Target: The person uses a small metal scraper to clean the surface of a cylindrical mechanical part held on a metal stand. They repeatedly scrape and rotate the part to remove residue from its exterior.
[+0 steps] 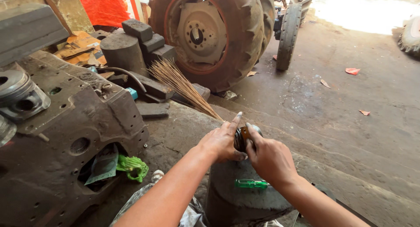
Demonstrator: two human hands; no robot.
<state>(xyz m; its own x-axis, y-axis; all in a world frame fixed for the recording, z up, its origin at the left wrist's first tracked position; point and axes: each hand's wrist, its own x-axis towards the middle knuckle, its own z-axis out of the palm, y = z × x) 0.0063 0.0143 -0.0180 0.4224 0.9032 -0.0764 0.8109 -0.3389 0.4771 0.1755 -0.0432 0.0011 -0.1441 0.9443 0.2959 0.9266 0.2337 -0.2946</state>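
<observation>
Hands: left hand [221,143], right hand [267,157] both clasp round metal part [242,136] | part mostly hidden | screwdriver [250,183] beneath

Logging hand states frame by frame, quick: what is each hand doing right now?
Left hand: closed on the round metal part, index finger sticking out.
Right hand: closed on the same part, from its other side.

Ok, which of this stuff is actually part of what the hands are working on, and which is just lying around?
In hand:
- left hand and right hand, both gripping a small round metal part
- the dark block beneath it
- green-handled screwdriver on that block

Lying about:
- stick broom
- tractor tyre
- engine casting
- green rag
</observation>
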